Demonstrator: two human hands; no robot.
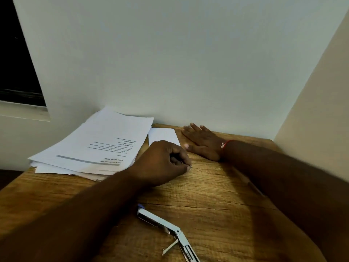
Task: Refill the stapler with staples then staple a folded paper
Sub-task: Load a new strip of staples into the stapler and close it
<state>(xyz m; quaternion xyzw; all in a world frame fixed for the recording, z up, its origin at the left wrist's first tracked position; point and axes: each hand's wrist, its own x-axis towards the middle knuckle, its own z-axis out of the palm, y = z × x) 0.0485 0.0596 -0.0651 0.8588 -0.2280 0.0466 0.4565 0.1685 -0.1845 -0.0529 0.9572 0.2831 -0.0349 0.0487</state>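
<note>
You are pinching what looks like a staple strip in your curled left hand mid-desk, your right hand lying flat near the back edge, while the opened stapler is lying toward the front edge, nearest that left hand, its long axis slanting front-right.

Beyond the stapler, bare table wood runs up to the curled left hand and the right hand lying flat at the wall's foot. Beyond and left of the stapler, a spread stack of papers fills the far corner, with a folded paper just beside it. Right of the stapler the right forearm crosses the wood, and a side wall closes that edge.
</note>
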